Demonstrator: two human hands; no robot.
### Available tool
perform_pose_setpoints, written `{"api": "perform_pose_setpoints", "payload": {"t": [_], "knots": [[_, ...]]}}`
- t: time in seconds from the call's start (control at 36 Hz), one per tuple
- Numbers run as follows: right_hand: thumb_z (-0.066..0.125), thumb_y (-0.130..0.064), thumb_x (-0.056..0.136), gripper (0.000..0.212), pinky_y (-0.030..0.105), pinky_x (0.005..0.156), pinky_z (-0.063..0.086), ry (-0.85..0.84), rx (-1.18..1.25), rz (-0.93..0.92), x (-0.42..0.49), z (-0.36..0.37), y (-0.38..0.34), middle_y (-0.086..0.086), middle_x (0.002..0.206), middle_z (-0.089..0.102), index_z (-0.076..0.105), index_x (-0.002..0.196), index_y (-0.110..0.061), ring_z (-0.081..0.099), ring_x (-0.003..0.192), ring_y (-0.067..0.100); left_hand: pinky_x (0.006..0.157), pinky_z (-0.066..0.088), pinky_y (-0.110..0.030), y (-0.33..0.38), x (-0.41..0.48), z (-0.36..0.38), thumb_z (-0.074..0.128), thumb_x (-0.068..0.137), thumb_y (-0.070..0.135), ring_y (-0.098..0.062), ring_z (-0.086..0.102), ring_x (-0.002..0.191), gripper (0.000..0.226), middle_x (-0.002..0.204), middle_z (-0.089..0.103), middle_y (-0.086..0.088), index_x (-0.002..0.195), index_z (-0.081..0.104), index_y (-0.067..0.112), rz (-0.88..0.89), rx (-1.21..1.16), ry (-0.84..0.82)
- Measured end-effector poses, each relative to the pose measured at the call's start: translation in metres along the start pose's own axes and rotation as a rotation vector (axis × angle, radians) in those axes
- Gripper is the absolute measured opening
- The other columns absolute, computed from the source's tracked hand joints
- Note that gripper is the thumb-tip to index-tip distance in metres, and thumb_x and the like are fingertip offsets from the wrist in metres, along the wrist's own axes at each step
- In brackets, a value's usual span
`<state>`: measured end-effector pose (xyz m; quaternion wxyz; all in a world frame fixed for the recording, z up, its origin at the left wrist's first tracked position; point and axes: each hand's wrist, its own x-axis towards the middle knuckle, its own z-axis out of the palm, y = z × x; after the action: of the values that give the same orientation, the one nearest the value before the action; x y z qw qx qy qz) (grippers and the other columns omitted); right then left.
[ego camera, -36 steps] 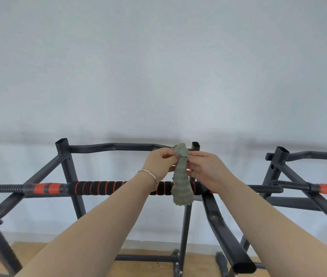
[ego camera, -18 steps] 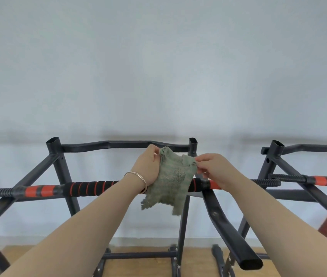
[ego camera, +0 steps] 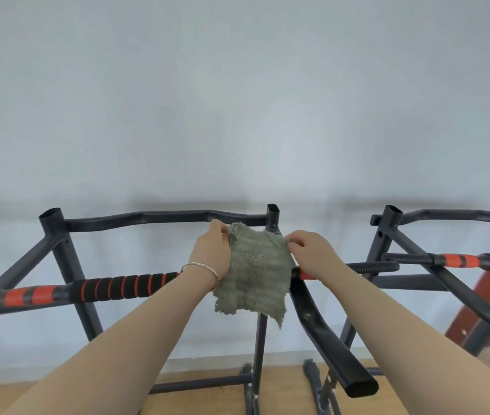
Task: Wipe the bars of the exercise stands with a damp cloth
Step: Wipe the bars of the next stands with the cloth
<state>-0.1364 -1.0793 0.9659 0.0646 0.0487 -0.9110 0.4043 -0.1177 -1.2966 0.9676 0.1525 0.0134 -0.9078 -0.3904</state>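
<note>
Pale grey-white wall fills the upper two thirds of the frame. A strip of light wooden floor runs along the bottom edge.

Dark grey tubular steel exercise stand spans lower left to centre. A second stand of the same build sits at lower right, just beside the first.

On the near stand, a wavy dark rear top bar runs across. In front of it is a black foam-gripped crossbar with orange bands. A flat black side arm comes toward you at lower centre. The second stand carries its own orange-and-black padded bar.

Frayed grey-green terry cloth hangs in the centre, spread flat in front of the crossbar. Whether it touches the bar behind, you cannot tell from here.

Your left hand pinches the cloth's upper left corner and your right hand pinches the upper right corner, fingers curled onto the edge. There is a thin silver bracelet on the left wrist.

Progress, as a judgement: you are opening the cloth out and no wiping stroke is under way. No bar shows a wet streak, so what has been cleaned cannot be told. Reckon on both stands' bars as left to do.
</note>
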Motion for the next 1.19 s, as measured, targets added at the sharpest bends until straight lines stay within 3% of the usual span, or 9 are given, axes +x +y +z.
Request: {"api": "perform_pose_setpoints", "payload": {"t": [0.08, 0.17, 0.31, 0.47, 0.64, 0.69, 0.86, 1.0, 1.19], "knots": [[0.044, -0.02, 0.102, 0.025, 0.026, 0.066, 0.051, 0.026, -0.154, -0.036, 0.005, -0.005, 0.009, -0.004, 0.099, 0.065, 0.068, 0.111, -0.023, 0.06, 0.085, 0.016, 0.077, 0.049, -0.039, -0.004, 0.003, 0.005, 0.037, 0.101, 0.012, -0.027, 0.056, 0.094, 0.027, 0.12, 0.056, -0.011, 0.125, 0.045, 0.017, -0.023, 0.094, 0.049], [0.043, -0.026, 0.101, 0.025, 0.036, 0.082, 0.053, 0.01, -0.38, -0.058, 0.009, -0.013, 0.024, -0.002, 0.101, 0.067, 0.066, 0.107, -0.019, 0.061, 0.092, 0.019, 0.094, 0.041, -0.043, -0.001, -0.002, 0.021, 0.048, 0.096, 0.015, -0.03, 0.045, 0.122, 0.042, 0.142, 0.044, -0.005, 0.138, 0.046, 0.021, 0.288, 0.442, 0.196], [0.038, -0.048, 0.104, 0.04, 0.036, 0.074, 0.048, -0.117, -0.689, -0.159, 0.009, -0.016, 0.043, 0.0, 0.086, 0.058, 0.058, 0.089, -0.016, 0.056, 0.083, 0.022, 0.083, 0.044, -0.04, 0.024, -0.02, 0.052, 0.033, 0.104, 0.04, -0.023, 0.053, 0.1, 0.03, 0.116, 0.056, 0.0, 0.125, 0.049, 0.025, 0.733, 0.831, -0.181], [0.029, -0.032, 0.106, 0.035, 0.036, 0.06, 0.04, -0.258, -0.968, -0.342, 0.018, -0.016, 0.059, 0.003, 0.086, 0.051, 0.037, 0.14, -0.031, 0.052, 0.08, 0.029, 0.064, 0.047, -0.039, 0.026, -0.009, 0.067, 0.039, 0.103, 0.039, -0.025, 0.057, 0.099, 0.03, 0.114, 0.049, -0.004, 0.127, 0.04, 0.021, 0.606, 1.024, -0.365], [0.048, -0.027, 0.098, 0.008, 0.024, 0.046, 0.025, -0.046, -1.01, -0.502, 0.017, -0.008, 0.082, -0.004, 0.059, 0.04, 0.054, 0.102, -0.023, 0.038, 0.047, 0.025, 0.058, 0.04, -0.035, 0.042, -0.005, 0.07, 0.054, 0.092, 0.033, -0.026, 0.054, 0.084, 0.04, 0.095, 0.051, -0.001, 0.126, 0.037, 0.022, 0.447, 1.043, -0.43], [0.043, -0.034, 0.1, 0.038, 0.026, 0.043, 0.023, 0.096, -0.945, -0.454, 0.012, -0.001, 0.092, -0.006, 0.049, 0.029, 0.047, 0.065, -0.018, 0.027, 0.041, 0.023, 0.055, 0.041, -0.034, 0.041, 0.0, 0.074, 0.057, 0.089, 0.025, -0.023, 0.055, 0.078, 0.034, 0.088, 0.055, 0.0, 0.119, 0.04, 0.021, 0.378, 1.057, -0.431], [0.036, -0.035, 0.103, 0.048, 0.031, 0.049, 0.021, 0.328, -0.721, -0.586, 0.009, 0.005, 0.1, -0.005, 0.049, 0.027, 0.033, 0.057, -0.022, 0.025, 0.045, 0.022, 0.066, 0.043, -0.033, 0.037, 0.009, 0.085, 0.015, 0.1, 0.044, -0.018, 0.056, 0.069, 0.058, 0.073, 0.059, 0.0, 0.074, 0.058, 0.017, 0.078, 0.797, -0.344], [0.001, -0.027, 0.093, 0.055, 0.026, 0.048, 0.023, 0.098, -0.955, -0.599, 0.017, 0.001, 0.093, -0.006, 0.052, 0.032, 0.051, 0.073, -0.018, 0.039, 0.047, 0.025, 0.05, 0.028, -0.028, 0.026, -0.007, 0.09, 0.02, 0.1, 0.031, -0.022, 0.049, 0.059, 0.038, 0.067, 0.05, 0.004, 0.085, 0.053, 0.019, 0.304, 0.962, -0.167], [0.039, -0.021, 0.095, 0.009, 0.033, 0.065, 0.041, -0.498, -0.868, -0.321, 0.046, -0.022, 0.065, 0.002, 0.078, 0.055, 0.047, 0.094, -0.016, 0.055, 0.072, 0.026, 0.048, 0.031, -0.033, 0.007, -0.024, 0.095, 0.02, 0.1, 0.036, -0.023, 0.042, 0.051, 0.045, 0.062, 0.049, 0.003, 0.073, 0.051, 0.019, 0.443, 0.932, 0.046]]}}
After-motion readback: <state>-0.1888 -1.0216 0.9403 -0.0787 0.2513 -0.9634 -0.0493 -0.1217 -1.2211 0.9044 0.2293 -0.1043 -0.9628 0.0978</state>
